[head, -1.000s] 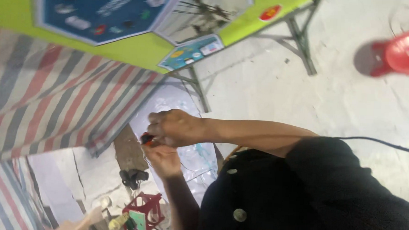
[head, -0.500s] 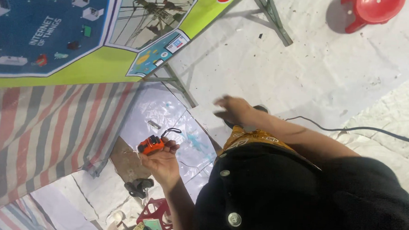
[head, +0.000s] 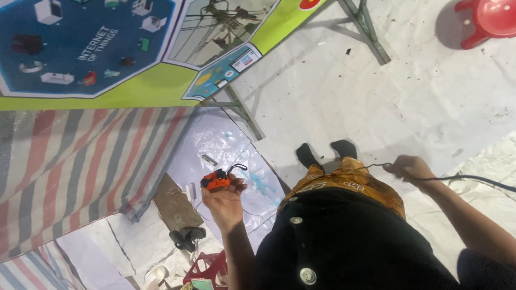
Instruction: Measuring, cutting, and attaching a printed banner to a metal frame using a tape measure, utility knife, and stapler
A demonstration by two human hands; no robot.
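Observation:
My left hand [head: 225, 197] is raised in front of my body and grips a small orange and black device [head: 216, 180] with a short black wire looping off its top. Out to the right, my right hand [head: 411, 167] is closed around a thin black cable [head: 488, 182] that runs off toward the right edge. The two hands are well apart, with my black buttoned top [head: 346, 247] and patterned orange cloth [head: 349, 177] between them. My dark shoes [head: 326, 153] show just beyond the cloth.
A striped tarp [head: 65, 171] and a green and blue printed board [head: 117, 52] on metal legs [head: 365, 25] fill the left and top. A red plastic stool [head: 498, 19] stands at top right. A clear plastic sheet [head: 223, 155], a small red stool [head: 212, 267] and dark sandals [head: 185, 237] lie below.
Both hands were together on the orange device a second ago. My right hand has since left it and swung out to the right onto the black cable; the left hand keeps the device.

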